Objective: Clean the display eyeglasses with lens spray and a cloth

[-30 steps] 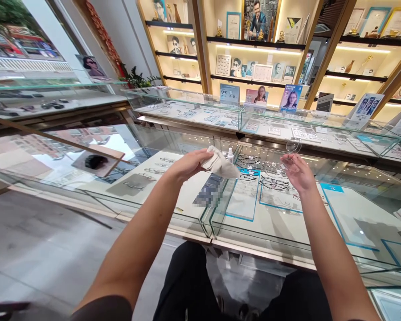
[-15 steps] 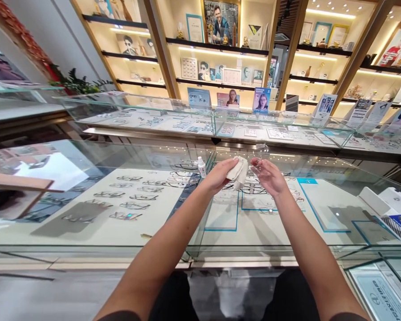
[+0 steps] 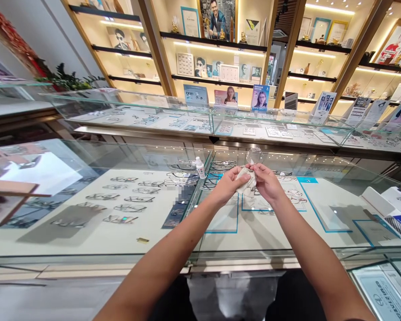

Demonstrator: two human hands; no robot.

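Above the glass counter, my left hand (image 3: 230, 185) is closed on a pale cleaning cloth (image 3: 247, 183). My right hand (image 3: 268, 182) is closed beside it, fingers pinching a pair of eyeglasses (image 3: 255, 156) with clear, thin-edged lenses. One lens sticks up beyond my fingertips, while the cloth and fingers hide much of the rest. Cloth and glasses meet between the two hands. Left of my hands, a small white bottle (image 3: 199, 168) stands upright on the counter.
Rows of eyeglass frames (image 3: 139, 199) lie inside the glass display counter (image 3: 96, 249) under my arms. An open white box (image 3: 392, 200) is at the right. Behind runs a second glass case (image 3: 173, 119) with upright cards, then lit shelves (image 3: 217, 42).
My hands have come together, and the cloth in my left hand now meets the glasses in my right. The view has shifted slightly.
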